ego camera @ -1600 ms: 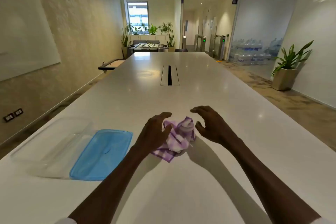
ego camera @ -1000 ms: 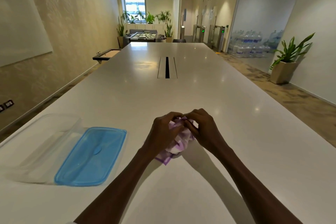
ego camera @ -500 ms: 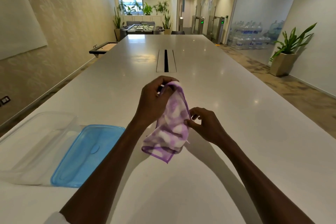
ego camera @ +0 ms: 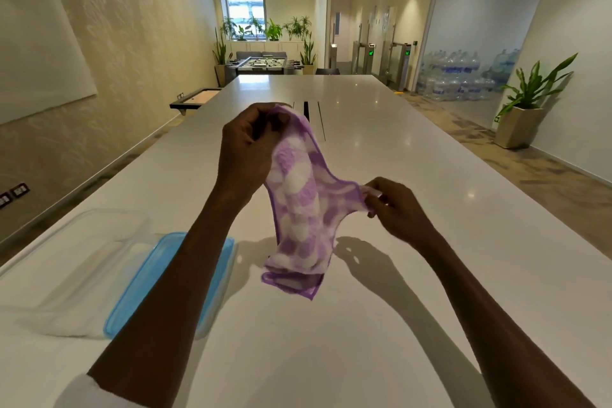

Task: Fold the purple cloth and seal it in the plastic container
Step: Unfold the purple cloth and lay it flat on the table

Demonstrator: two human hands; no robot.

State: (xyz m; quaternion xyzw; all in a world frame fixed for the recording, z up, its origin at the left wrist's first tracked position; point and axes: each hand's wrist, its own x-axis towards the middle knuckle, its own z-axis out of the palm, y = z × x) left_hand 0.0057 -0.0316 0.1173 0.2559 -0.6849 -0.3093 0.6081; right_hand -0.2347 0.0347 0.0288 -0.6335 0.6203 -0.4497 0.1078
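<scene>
A purple and white checked cloth (ego camera: 299, 209) hangs in the air above the white table (ego camera: 414, 275), crumpled, its lower edge just over the tabletop. My left hand (ego camera: 246, 151) grips its top corner, raised. My right hand (ego camera: 394, 207) pinches another corner lower down on the right, pulling it sideways. To the left on the table lies a clear plastic container (ego camera: 76, 248), open. Its blue lid (ego camera: 159, 278) lies flat beside it, partly hidden behind my left forearm.
The long white table runs away from me, with a cable slot (ego camera: 313, 116) in its middle. A whiteboard (ego camera: 36, 43) hangs on the left wall. A potted plant (ego camera: 525, 109) and stacked water bottles (ego camera: 463, 76) stand to the right.
Both hands took the crumpled cloth off the table. My left hand lifted one corner high, and my right hand slid out to the right along an edge, spreading the cloth.
</scene>
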